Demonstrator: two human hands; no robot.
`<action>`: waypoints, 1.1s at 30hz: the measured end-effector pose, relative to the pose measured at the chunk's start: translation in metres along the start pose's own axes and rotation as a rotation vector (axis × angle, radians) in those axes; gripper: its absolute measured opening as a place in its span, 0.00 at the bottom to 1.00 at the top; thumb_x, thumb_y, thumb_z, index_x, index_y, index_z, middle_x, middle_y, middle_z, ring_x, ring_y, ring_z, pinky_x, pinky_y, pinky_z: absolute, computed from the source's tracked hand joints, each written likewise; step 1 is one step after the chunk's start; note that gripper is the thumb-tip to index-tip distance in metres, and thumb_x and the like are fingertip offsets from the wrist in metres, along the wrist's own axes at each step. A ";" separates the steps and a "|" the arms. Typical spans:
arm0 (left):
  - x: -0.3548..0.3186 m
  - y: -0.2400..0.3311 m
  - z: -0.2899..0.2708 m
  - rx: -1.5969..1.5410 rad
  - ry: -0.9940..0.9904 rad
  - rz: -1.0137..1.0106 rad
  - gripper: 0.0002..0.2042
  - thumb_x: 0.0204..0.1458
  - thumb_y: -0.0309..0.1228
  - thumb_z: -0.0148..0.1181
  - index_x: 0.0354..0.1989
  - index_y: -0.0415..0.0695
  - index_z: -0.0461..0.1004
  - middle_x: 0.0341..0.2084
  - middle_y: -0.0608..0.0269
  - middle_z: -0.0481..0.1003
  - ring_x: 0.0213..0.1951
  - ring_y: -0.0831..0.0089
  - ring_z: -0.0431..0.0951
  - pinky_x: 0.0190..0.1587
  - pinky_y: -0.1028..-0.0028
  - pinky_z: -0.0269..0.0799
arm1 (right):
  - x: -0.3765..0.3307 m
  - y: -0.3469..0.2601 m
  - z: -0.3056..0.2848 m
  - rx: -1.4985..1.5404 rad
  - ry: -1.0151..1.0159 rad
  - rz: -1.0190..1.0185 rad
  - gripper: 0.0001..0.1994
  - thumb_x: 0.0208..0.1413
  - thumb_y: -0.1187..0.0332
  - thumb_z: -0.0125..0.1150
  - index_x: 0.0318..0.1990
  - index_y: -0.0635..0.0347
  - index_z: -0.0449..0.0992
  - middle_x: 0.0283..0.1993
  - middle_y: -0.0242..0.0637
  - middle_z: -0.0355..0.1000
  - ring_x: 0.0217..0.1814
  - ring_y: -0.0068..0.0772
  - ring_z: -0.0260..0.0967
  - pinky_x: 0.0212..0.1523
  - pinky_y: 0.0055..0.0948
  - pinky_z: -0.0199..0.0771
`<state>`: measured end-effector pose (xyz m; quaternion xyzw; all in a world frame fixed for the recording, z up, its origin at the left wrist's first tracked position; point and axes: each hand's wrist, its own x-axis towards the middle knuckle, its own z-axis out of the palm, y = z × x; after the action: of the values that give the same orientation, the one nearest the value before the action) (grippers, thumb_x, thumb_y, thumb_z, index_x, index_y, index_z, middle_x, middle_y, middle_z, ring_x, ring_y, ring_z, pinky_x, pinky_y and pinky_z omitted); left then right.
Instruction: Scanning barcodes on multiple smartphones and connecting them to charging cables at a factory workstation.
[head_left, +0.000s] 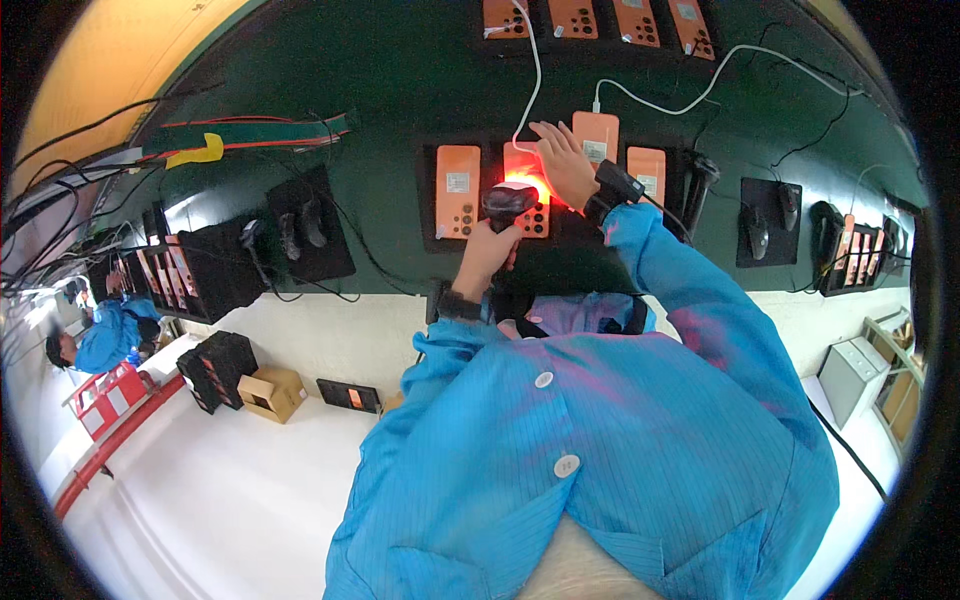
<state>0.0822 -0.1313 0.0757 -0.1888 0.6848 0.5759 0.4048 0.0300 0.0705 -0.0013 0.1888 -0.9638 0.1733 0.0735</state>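
My left hand [487,258] is wrapped round the grip of a black handheld barcode scanner [508,203]. Red light from the scanner glows on an orange phone [538,222] just beyond it, which carries a pale label. Over the upper right of that phone reaches my right hand [566,168], fingers stretched out near the end of a white cable [533,90]. Whether its fingertips touch the cable or phone I cannot tell. Another orange phone [458,185] lies left of the scanner. Right of my right hand are a cabled orange phone [597,128] and one more orange phone [648,165], partly covered by my wrist.
Several orange phones [636,20] lie at the far edge of the dark green table [400,90]. Another scanner [700,180] stands at the right. Black mats [312,225] with mice flank the work spot. Cardboard box [272,393] and black crates sit on the floor left; a person [115,335] is beyond.
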 end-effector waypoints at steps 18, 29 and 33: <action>0.070 -0.009 -0.165 -0.104 0.465 0.234 0.15 0.54 0.36 0.59 0.43 0.38 0.68 0.25 0.66 0.69 0.24 0.79 0.71 0.21 0.79 0.68 | -0.021 -0.140 0.028 -0.091 0.429 0.817 0.13 0.45 0.71 0.59 0.36 0.68 0.66 0.45 0.58 0.67 0.47 0.54 0.68 0.44 0.43 0.70; 0.045 -0.002 -0.126 0.823 1.040 0.762 0.30 0.50 0.44 0.58 0.54 0.34 0.58 0.48 0.43 0.63 0.52 0.45 0.61 0.53 0.50 0.55 | -0.022 -0.097 -0.004 0.887 0.163 1.084 0.14 0.53 0.75 0.58 0.41 0.67 0.58 0.38 0.47 0.68 0.40 0.36 0.70 0.40 0.34 0.72; 0.014 0.046 -0.067 0.668 0.383 1.199 0.30 0.44 0.37 0.66 0.52 0.35 0.61 0.46 0.49 0.67 0.49 0.56 0.66 0.53 0.62 0.59 | -0.050 -0.099 0.005 1.051 0.285 0.810 0.14 0.55 0.73 0.58 0.43 0.68 0.60 0.39 0.44 0.69 0.41 0.34 0.70 0.42 0.34 0.70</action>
<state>0.0183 -0.1790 0.0951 0.2566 0.8697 0.4153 -0.0729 0.1142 0.0001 0.0142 -0.2011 -0.7271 0.6558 0.0275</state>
